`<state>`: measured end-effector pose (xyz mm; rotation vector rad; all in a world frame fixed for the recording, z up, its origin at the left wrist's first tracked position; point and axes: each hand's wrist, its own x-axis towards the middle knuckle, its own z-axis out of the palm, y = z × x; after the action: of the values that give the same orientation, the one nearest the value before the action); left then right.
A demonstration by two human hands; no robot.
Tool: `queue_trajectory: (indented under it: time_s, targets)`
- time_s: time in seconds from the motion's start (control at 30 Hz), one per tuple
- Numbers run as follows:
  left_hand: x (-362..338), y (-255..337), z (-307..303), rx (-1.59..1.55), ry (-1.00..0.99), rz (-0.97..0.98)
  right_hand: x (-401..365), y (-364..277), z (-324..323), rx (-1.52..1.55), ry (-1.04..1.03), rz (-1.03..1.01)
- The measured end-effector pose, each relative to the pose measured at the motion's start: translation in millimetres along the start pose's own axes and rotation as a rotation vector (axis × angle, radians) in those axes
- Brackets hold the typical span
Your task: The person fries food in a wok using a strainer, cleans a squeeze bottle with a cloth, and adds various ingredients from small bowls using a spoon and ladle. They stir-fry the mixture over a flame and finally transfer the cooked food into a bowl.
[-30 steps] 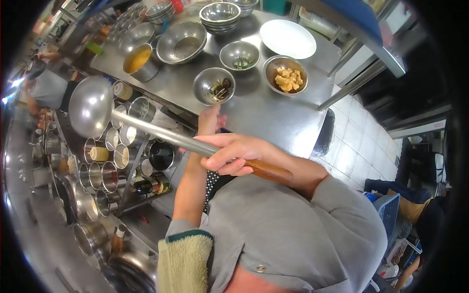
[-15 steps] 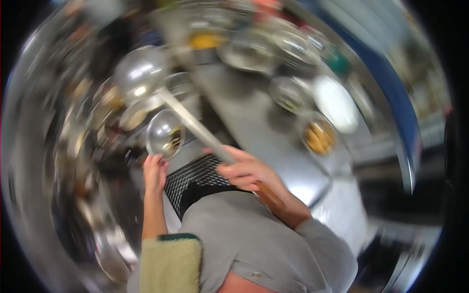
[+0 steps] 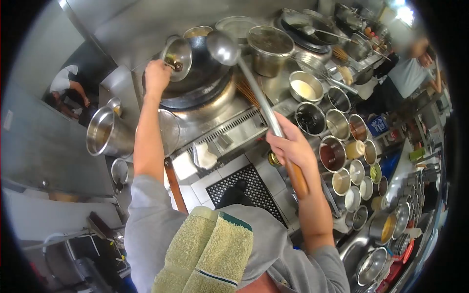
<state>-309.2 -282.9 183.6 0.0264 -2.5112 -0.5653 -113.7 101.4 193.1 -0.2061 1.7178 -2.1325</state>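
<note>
Left hand (image 3: pixel 156 75): clasps small bowl (image 3: pixel 177 57) over wok (image 3: pixel 200 83)
Right hand (image 3: pixel 289 146): grips ladle (image 3: pixel 256 93)
Range (image 3: pixel 234 128): steel, beside seasoning pots (image 3: pixel 337 124), perhaps sauces

Held items: one ladle (image 3: pixel 259 97), one small steel bowl (image 3: pixel 177 57). Also one shoulder towel (image 3: pixel 210 254), one black floor mat (image 3: pixel 254 185), two other people (image 3: pixel 68 90) (image 3: pixel 413 63).

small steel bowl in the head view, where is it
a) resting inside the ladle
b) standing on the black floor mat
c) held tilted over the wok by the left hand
c: the left hand holds the small steel bowl tilted above the wok, while the right hand grips the ladle by its handle.
</note>
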Motion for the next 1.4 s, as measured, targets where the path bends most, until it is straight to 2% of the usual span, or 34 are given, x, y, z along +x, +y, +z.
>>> queue_trajectory:
  time_s: [0.07, 0.1, 0.13, 0.2, 0.23, 0.37, 0.5, 0.6, 0.63, 0.77, 0.83, 0.87, 0.9, 0.93, 1.0, 1.07, 1.1, 1.2, 1.23, 1.27, 1.3, 1.33, 1.37, 1.4]
  targets:
    - [32.2, -46.0, 63.0, 0.364, 0.105, 0.212, 56.9, -2.4, 3.9, -0.479, -0.010, 0.097]
    - [38.6, -46.8, 79.9, 0.295, -0.031, 0.127, 80.0, 13.4, 4.1, -0.720, 0.022, 0.008]
    - [42.8, -52.0, 97.2, 0.330, -0.076, 0.163, 103.1, 29.2, 4.3, -0.964, 0.076, -0.074]
    - [55.6, -64.6, 120.9, 0.396, -0.119, 0.242, 126.8, 44.8, 7.8, -1.165, 0.127, -0.176]
    - [63.5, -71.8, 128.9, 0.428, -0.130, 0.271, 131.5, 37.7, 9.7, -1.071, 0.088, 0.002]
    - [94.6, -77.8, 114.5, 0.484, -0.134, 0.373, 139.5, 40.9, 0.6, -1.084, 0.083, -0.018]
    - [96.7, -24.4, 62.2, 0.428, -0.021, 0.346, 135.3, 41.2, -6.1, -1.063, 0.087, -0.054]
    - [87.4, -57.7, 101.9, 0.464, -0.167, 0.503, 130.2, 34.9, -4.8, -1.088, 0.079, -0.099]
    - [82.3, -59.6, 107.4, 0.429, -0.158, 0.530, 128.1, 33.6, -5.1, -1.103, 0.075, -0.113]
    - [75.7, -30.7, 75.0, 0.355, 0.005, 0.374, 123.5, 35.8, -7.2, -1.092, 0.074, -0.119]
    - [63.8, -50.2, 98.3, 0.407, -0.108, 0.451, 122.9, 40.3, -8.2, -1.087, 0.093, -0.177]
    - [60.4, -59.3, 106.8, 0.431, -0.164, 0.487, 123.0, 41.1, -8.1, -1.092, 0.073, -0.126]
    - [70.9, -69.1, 104.8, 0.441, -0.144, 0.509, 124.2, 41.4, -7.8, -1.097, 0.050, -0.075]
    - [73.6, -59.2, 92.0, 0.402, -0.065, 0.449, 125.1, 41.3, -7.2, -1.100, 0.031, -0.025]
    - [69.2, -40.6, 75.8, 0.356, -0.031, 0.418, 122.1, 43.5, -3.3, -1.088, 0.051, -0.043]
    - [63.5, -72.8, 103.1, 0.410, -0.157, 0.582, 121.1, 44.9, 0.2, -1.087, 0.041, -0.047]
    - [65.6, -74.4, 98.4, 0.411, -0.102, 0.632, 123.0, 46.6, 0.3, -1.088, 0.032, -0.045]
    - [66.6, -48.6, 69.2, 0.401, 0.056, 0.451, 122.7, 47.6, 2.8, -1.046, 0.035, -0.076]
    - [60.1, -49.0, 72.7, 0.417, -0.027, 0.442, 123.1, 49.6, 5.2, -1.022, 0.047, -0.079]
    - [52.3, -58.8, 83.9, 0.472, -0.144, 0.548, 121.2, 47.9, 3.6, -1.011, 0.083, -0.084]
    - [44.8, -58.9, 86.6, 0.448, -0.205, 0.523, 118.3, 43.5, 5.1, -1.021, 0.061, -0.037]
    - [48.5, -66.5, 80.4, 0.541, -0.171, 0.575, 118.0, 36.7, 4.3, -1.037, 0.047, 0.011]
    - [60.1, -87.2, 83.6, 0.553, -0.177, 0.420, 116.5, 34.8, 4.2, -0.999, 0.063, 0.022]
    - [65.6, -104.6, 74.5, 0.978, -0.202, 0.494, 110.1, 35.9, 2.0, -0.957, 0.065, 0.029]
